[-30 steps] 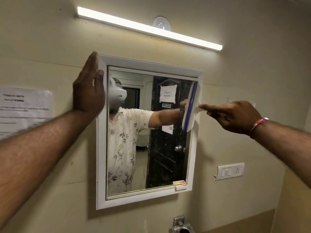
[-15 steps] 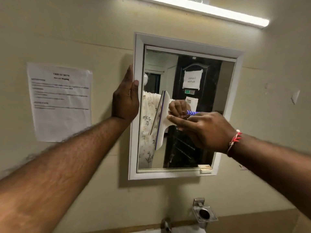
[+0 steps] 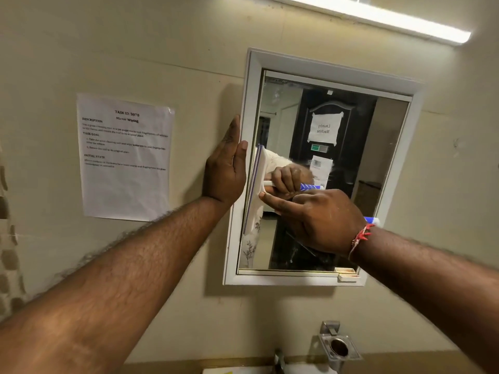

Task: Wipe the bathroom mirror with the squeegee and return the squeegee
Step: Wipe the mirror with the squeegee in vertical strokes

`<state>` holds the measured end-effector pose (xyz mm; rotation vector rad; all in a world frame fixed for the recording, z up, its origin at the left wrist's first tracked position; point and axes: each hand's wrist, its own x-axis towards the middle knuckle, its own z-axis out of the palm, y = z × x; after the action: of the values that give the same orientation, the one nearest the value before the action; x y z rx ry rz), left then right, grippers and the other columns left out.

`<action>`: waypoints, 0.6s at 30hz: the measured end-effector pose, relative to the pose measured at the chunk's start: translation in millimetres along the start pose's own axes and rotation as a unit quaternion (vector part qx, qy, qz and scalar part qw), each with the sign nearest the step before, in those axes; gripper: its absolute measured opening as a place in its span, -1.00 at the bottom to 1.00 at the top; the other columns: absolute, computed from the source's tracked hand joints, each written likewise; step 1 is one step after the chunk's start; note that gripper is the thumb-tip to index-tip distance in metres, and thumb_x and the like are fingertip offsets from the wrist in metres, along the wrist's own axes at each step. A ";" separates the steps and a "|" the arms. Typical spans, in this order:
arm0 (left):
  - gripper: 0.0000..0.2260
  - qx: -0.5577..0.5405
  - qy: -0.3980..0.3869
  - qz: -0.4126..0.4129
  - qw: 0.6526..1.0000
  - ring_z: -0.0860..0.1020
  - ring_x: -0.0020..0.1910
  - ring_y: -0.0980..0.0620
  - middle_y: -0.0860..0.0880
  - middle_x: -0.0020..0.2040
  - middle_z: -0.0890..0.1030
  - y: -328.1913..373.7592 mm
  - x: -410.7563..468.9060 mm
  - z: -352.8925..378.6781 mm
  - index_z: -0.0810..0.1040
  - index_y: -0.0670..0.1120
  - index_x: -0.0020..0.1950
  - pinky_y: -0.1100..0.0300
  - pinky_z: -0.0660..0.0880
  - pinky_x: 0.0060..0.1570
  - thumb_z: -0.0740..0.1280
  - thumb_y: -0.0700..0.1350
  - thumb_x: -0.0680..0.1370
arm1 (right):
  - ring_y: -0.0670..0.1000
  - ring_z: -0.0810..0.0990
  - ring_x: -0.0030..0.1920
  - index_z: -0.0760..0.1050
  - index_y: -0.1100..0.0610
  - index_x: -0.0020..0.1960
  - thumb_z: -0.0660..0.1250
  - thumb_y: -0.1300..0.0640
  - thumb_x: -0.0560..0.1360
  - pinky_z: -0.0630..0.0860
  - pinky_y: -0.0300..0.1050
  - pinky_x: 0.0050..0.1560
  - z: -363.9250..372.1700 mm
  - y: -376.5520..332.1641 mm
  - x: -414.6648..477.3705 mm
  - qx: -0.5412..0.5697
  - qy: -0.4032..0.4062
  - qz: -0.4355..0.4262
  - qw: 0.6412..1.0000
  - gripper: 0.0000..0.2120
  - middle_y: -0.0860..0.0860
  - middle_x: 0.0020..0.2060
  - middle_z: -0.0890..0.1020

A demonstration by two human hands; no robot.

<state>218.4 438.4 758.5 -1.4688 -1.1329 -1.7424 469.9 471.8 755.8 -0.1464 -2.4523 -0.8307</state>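
A white-framed mirror (image 3: 415,109) hangs on the beige wall. My right hand (image 3: 316,220) is shut on the handle of a white squeegee (image 3: 255,193) with a blue-edged blade. The blade stands upright against the glass at the mirror's left edge, about halfway up. The handle's blue end (image 3: 372,220) sticks out behind my wrist. My left hand (image 3: 225,168) lies flat, fingers together, against the wall and the frame's left side, right beside the blade. The glass reflects my hand, the squeegee and a dark door.
A printed task sheet (image 3: 125,157) is taped to the wall left of the mirror. A tube light (image 3: 378,18) runs above. Below the mirror are a metal holder (image 3: 339,346) and a tap (image 3: 279,359) over a basin edge.
My right hand has drawn the squeegee across the glass from the right edge to the left edge. My left hand kept holding the frame's left side. The view shifted left and down.
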 end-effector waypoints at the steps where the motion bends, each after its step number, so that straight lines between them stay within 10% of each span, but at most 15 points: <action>1: -0.54 0.001 0.000 0.000 1.000 0.41 0.63 -0.03 -0.11 0.65 0.42 -0.2 -0.2 0.0 0.28 -0.18 0.72 0.03 0.44 0.57 0.21 -0.14 0.81 | 0.08 0.76 -0.04 0.16 -0.17 0.69 0.23 -0.07 0.75 0.71 0.07 -0.11 1.1 0.3 0.3 0.000 0.001 -0.001 1.000 -0.45 0.01 0.02 0.78; 18: -0.53 -0.004 -0.005 -0.005 1.000 0.38 0.64 -0.01 -0.10 0.66 0.40 0.2 -0.3 0.3 0.27 -0.17 0.72 0.19 0.37 0.58 0.20 -0.10 0.81 | 0.05 0.72 -0.19 0.18 -0.16 0.66 0.17 -0.07 0.73 0.70 0.06 -0.19 8.9 5.0 8.7 0.002 0.004 -0.015 1.000 -0.49 -0.01 -0.10 0.77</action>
<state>218.8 438.6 758.2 -1.4799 -1.1414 -1.7490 459.9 480.5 757.2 -0.1040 -2.4539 -0.8382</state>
